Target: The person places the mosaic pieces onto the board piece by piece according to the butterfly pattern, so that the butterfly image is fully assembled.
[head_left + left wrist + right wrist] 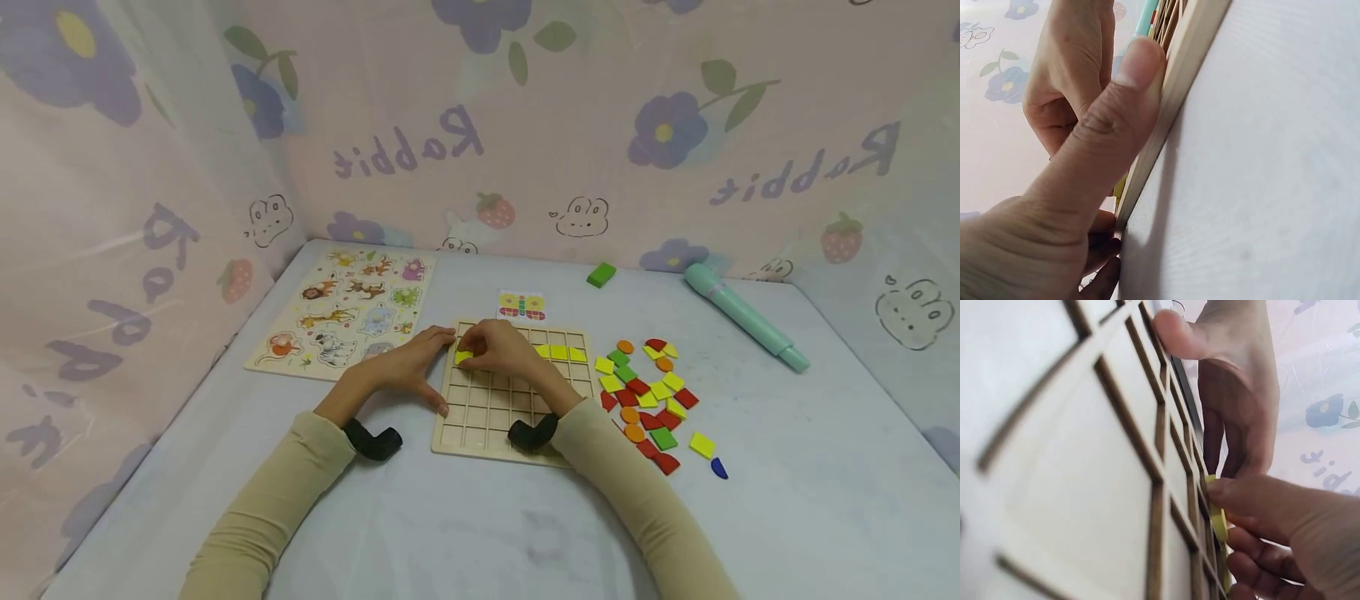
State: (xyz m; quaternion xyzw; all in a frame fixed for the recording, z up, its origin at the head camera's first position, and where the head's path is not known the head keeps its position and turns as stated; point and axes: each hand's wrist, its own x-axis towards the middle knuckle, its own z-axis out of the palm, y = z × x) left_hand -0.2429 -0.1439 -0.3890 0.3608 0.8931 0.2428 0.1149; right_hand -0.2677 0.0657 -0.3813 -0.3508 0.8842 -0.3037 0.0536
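Observation:
The wooden grid board [480, 415] lies flat on the table with square cells. My right hand [502, 346] reaches over its upper left part and pinches a yellow tile [463, 356] at a cell there. In the right wrist view the thumb of my right hand [1285, 531] presses against that yellow tile [1217, 515]. My left hand [401, 367] lies along the board's left edge with its thumb spread from the fingers. The left wrist view shows the left thumb [1104, 125] against the board's rim [1169, 103]. More yellow tiles [558, 352] sit in the same row further right.
Loose red, yellow, green and orange pieces [626, 398] lie right of the board, with a blue half-round piece [719, 468] beyond. Behind the board are a butterfly pattern card [522, 306] and a green block [602, 275]. An animal puzzle [348, 312] lies left, a teal pen-shaped object [746, 318] right.

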